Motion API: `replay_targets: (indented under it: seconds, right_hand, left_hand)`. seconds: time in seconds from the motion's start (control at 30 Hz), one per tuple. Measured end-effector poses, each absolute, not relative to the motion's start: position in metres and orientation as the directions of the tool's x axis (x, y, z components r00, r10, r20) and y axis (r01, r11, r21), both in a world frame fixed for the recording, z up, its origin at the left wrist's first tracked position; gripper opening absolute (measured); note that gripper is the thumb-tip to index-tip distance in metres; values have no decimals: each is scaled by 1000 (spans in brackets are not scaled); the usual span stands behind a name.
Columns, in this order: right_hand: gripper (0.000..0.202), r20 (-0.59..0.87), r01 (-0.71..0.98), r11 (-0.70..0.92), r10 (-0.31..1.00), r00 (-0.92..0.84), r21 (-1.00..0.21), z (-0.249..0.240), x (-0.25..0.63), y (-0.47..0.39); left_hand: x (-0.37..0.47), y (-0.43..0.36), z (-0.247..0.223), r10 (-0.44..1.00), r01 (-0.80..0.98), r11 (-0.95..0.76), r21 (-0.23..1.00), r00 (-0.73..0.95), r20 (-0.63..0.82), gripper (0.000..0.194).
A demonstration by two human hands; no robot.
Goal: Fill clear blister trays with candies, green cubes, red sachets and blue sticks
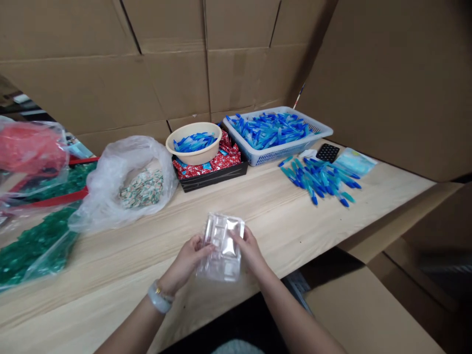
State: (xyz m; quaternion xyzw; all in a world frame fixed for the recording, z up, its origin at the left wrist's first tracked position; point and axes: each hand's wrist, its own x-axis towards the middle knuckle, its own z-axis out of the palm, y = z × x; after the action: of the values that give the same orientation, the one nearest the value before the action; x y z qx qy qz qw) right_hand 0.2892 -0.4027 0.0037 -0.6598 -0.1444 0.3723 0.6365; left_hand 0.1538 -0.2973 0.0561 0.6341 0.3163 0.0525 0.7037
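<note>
A clear plastic blister tray (223,248) with moulded compartments is held up between both hands, over the front part of the table. My left hand (190,260) is closed on its left edge, thumb across the front. On the opposite edge my right hand (250,248) grips it, the thumb reaching over the bright, shiny compartment. The fingers behind the tray are partly hidden. No other item shows inside it. Beyond the hands, to the right, lies a loose pile of blue and turquoise pen-like pieces (319,179).
A plastic bag (83,216) of small printed pieces stands left, near green packets (40,246). Behind are a black box (216,178) of red packets, a cream bowl (193,158) and a white basket (291,151) of blue pieces. Cardboard walls (177,88) enclose the wooden table (121,265).
</note>
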Motion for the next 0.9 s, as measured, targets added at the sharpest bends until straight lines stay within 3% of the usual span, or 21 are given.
replay_targets:
  seconds: [0.1, 0.2, 0.27, 0.33, 0.4, 0.47, 0.53, 0.6, 0.67, 0.77, 0.9]
  right_hand:
    - [61, -82, -81, -45, 827, 556, -996, 34, 325, -413]
    - [47, 30, 268, -74, 931, 364, -961, 51, 341, -420]
    - [36, 85, 412, -139, 873, 480, -900, 46, 334, -423]
    - [38, 153, 432, -183, 758, 634, -883, 31, 318, -427]
    - [49, 148, 349, -116, 750, 644, -930, 18, 304, -429]
    - [45, 62, 127, -17, 805, 590, -992, 13, 303, -428]
    - [32, -78, -198, 48, 810, 581, -979, 16, 315, -419]
    - [22, -221, -493, 106, 800, 558, -864, 20, 332, -406]
    - [25, -275, -681, 132, 847, 455, -720, 20, 346, -393]
    - [28, -253, -779, 131, 902, 350, -613, 15, 354, -382]
    - [26, -248, -776, 99, 916, 316, -623, 14, 354, -384]
  left_hand:
    - [171, -272, 84, 317, 329, -160, 931, 910, -268, 34]
    - [196, -253, 106, 192, 241, -510, 826, 968, -164, 32]
    - [212, -252, 104, 308, 247, -569, 784, 948, -76, 45]
    - [224, -262, 88, 537, 328, -427, 842, 842, -55, 71]
    - [233, -278, 69, 676, 360, -162, 919, 718, -163, 88]
    - [240, -293, 53, 679, 346, 11, 938, 686, -261, 97]
    - [246, -302, 46, 631, 347, 8, 938, 725, -274, 98]
    - [250, -303, 45, 600, 359, -46, 932, 756, -261, 87]
    - [253, -300, 47, 572, 367, -27, 930, 768, -286, 77]
    - [254, -294, 50, 526, 352, 88, 932, 778, -343, 75]
    - [252, -293, 57, 493, 307, 139, 941, 803, -335, 69]
